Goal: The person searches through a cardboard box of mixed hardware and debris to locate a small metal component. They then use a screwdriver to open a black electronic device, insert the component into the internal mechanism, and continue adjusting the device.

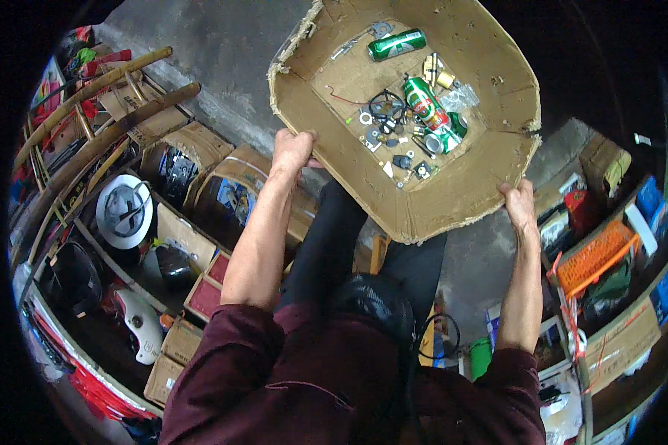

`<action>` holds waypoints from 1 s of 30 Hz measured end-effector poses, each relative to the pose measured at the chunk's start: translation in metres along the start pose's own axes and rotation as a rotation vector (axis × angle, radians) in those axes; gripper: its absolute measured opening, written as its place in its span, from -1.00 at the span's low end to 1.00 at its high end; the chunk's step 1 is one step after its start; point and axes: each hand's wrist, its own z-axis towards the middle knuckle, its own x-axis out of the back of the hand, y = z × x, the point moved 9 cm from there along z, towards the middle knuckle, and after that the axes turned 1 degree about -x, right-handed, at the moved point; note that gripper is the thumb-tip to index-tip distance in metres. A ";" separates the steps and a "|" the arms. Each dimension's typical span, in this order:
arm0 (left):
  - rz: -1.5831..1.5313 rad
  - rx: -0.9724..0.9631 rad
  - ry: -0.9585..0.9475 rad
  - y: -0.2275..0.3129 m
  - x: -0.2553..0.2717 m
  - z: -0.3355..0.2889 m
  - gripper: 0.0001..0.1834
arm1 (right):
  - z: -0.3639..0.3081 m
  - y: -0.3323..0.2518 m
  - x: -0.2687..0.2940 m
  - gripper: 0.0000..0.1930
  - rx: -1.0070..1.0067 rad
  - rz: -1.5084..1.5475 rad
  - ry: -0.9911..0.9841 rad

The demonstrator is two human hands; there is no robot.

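A worn cardboard box (438, 211) with ragged edges is held up in front of me, its open top facing me. My left hand (295, 150) grips its left side, fingers curled behind the wall. At the near right corner my right hand (518, 202) is closed on the rim. Inside lie a green drink can (397, 44) and a crushed green and red can (425, 104). Around them are a loop of black cable (387, 106), a brass-coloured fitting (445, 79), a piece of clear plastic (462, 96) and several small metal parts.
To my left stand a bamboo ladder (100, 132), a white hard hat (124, 211), and open cartons (237, 174) of parts. At right are an orange plastic basket (597, 258), a green container (481, 357) and more cartons (623, 337). Concrete floor (471, 271) shows beneath the box.
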 end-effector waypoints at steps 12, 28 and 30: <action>0.046 -0.016 -0.054 -0.073 0.015 -0.113 -0.70 | -0.151 0.076 0.016 -0.57 0.036 0.050 0.143; 0.296 -0.128 -0.247 -0.096 -0.090 -0.187 -0.70 | -0.285 0.218 0.055 -0.62 -0.038 0.408 0.305; 0.347 -0.151 -0.275 -0.096 -0.103 -0.196 -0.68 | -0.294 0.245 0.050 -0.62 -0.072 0.432 0.331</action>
